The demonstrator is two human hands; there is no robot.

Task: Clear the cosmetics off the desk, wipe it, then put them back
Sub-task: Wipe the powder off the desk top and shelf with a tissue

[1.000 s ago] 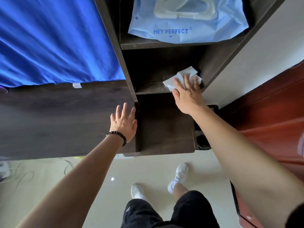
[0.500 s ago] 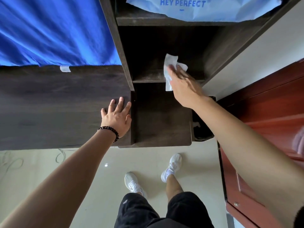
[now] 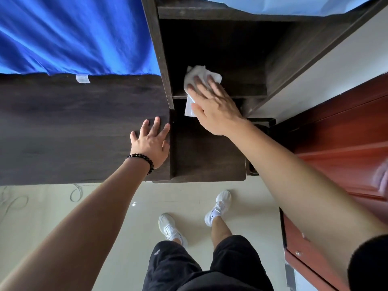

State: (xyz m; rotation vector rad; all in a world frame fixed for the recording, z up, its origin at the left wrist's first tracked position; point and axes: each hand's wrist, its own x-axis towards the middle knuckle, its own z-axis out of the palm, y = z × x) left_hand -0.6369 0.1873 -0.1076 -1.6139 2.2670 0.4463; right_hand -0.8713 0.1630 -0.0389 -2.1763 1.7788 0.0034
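Tabletop (image 3: pixel 73 133) of dark wood spreads just beyond the person's white shoes (image 3: pixel 168 226) and the pale floor (image 3: pixel 52 206). On its right edge the left hand (image 3: pixel 152 141) lies flat, fingers (image 3: pixel 145 128) straight and spread, holding nothing. Further on, in the lower compartment of the shelf unit (image 3: pixel 159 59), the right hand (image 3: pixel 214 108) presses a white wipe (image 3: pixel 199 73) onto the shelf board (image 3: pixel 252 90), its fingers straight and laid on top. One corner of the wipe hangs over the board's front edge. The compartment above holds a pale blue pack (image 3: pixel 294 5), with only its lower edge in view. Half a second ago the wipe stood bunched upright at the fingertips; now it lies spread under them.
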